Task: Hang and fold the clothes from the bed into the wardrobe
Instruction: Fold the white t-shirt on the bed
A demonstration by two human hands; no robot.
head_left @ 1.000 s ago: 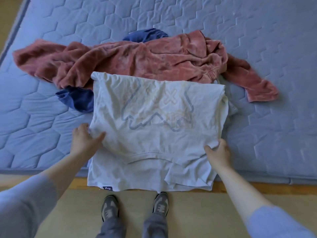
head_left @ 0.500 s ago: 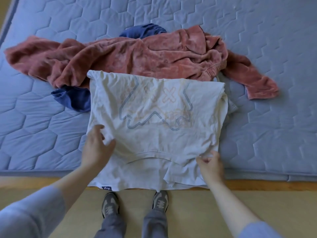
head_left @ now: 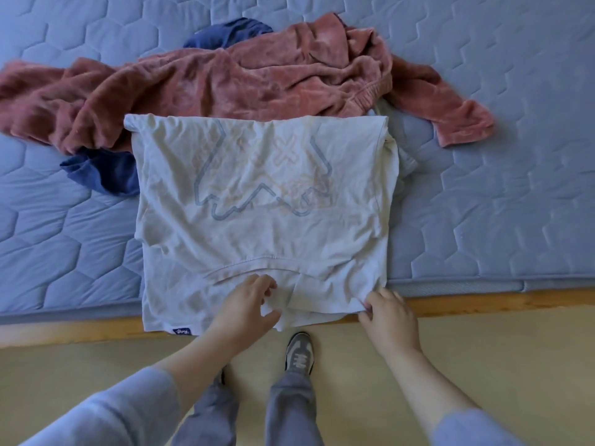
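Observation:
A white T-shirt [head_left: 260, 201] with a faint blue print lies flat on the bed, sleeves folded in, its near end hanging over the mattress edge. My left hand [head_left: 248, 307] pinches the shirt's near hem around the middle, thumb under the cloth. My right hand [head_left: 388, 312] grips the shirt's near right corner. Behind the shirt a crumpled pink velvet sweater [head_left: 225, 82] sprawls across the bed. A dark blue garment [head_left: 106, 175] shows from under the sweater at the left and behind it.
The blue quilted mattress [head_left: 499, 204] sits on a wooden frame [head_left: 483, 299] whose edge runs across in front of me. My feet [head_left: 299, 352] stand on the beige floor close to the frame. The wardrobe is out of view.
My left hand moved from the shirt's left side right and nearer, to the middle of the near hem. My right hand slid nearer, to the right corner. The view shifted slightly.

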